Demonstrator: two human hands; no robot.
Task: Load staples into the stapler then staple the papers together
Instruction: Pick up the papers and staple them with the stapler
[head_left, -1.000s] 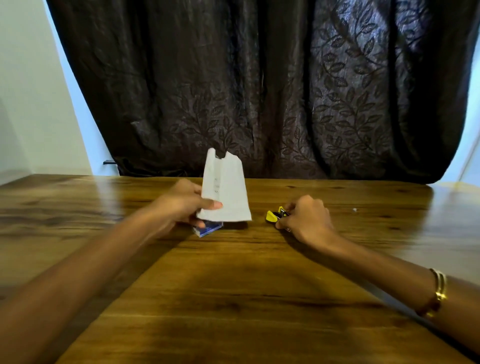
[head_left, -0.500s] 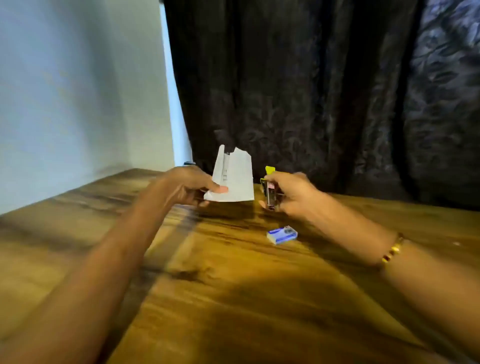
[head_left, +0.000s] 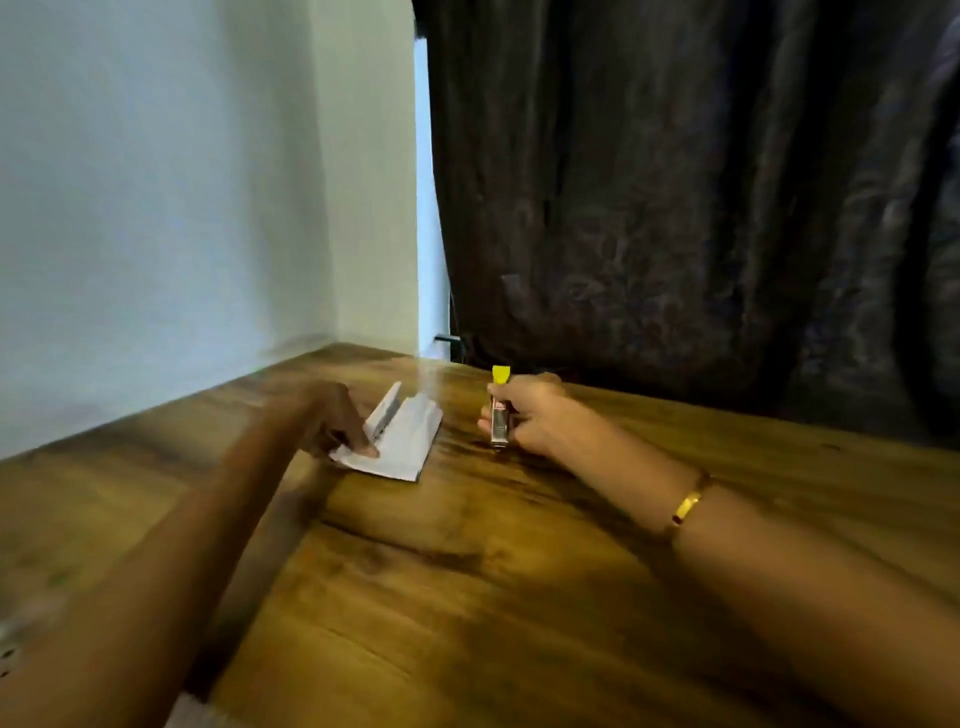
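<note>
Holding the stapler (head_left: 500, 415) upright in the right hand (head_left: 530, 415), fingers wrapped round it, yellow tip up.

The left hand (head_left: 332, 415) presses its fingertips (head_left: 366, 450) on the near corner of the white papers (head_left: 400, 441), which lie on the wooden table (head_left: 467, 571) with one edge curled up; stapler and papers sit near each other, not touching.

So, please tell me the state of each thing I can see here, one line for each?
papers: lying on the table, far edges curled up, pressed by left hand
stapler: upright, gripped in right hand, above the table
table: bears the papers
curtain: drawn shut
</note>
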